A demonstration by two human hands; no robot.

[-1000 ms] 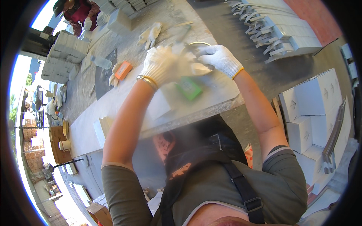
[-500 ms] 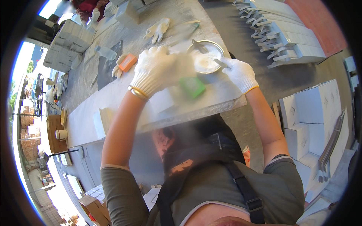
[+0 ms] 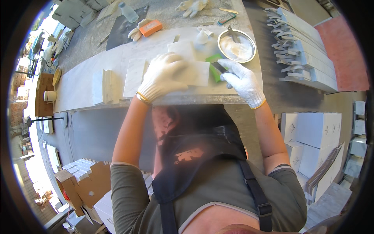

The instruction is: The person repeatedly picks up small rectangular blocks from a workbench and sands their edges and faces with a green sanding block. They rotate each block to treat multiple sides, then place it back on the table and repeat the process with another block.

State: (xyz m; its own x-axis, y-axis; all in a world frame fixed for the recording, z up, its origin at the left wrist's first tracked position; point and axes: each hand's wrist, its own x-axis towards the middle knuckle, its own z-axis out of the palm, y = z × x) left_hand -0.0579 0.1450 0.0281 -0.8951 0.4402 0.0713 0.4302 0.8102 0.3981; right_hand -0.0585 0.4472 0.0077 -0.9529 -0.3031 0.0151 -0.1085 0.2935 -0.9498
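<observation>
In the head view, both hands wore white knitted gloves and worked above the table point(image 3: 83, 72). The left hand point(image 3: 163, 76) was palm down over the pale tile point(image 3: 198, 74), with its thumb standing wide from the fingers; I could not tell how firmly it touched. The right hand point(image 3: 240, 82) was closed around a small dark scraper point(image 3: 219, 68), which was just above a green block point(image 3: 214, 75), near the right end of that tile. Behind the right hand stood a metal bowl point(image 3: 221, 43) with white paste point(image 3: 236, 51) and a spatula point(image 3: 233, 34) in it. Another tile point(image 3: 134, 78) lay to the left of the left hand, and farther left was a tile stack point(image 3: 104, 86). An orange box point(image 3: 150, 28) lay behind, touching a spare glove point(image 3: 134, 34).
</observation>
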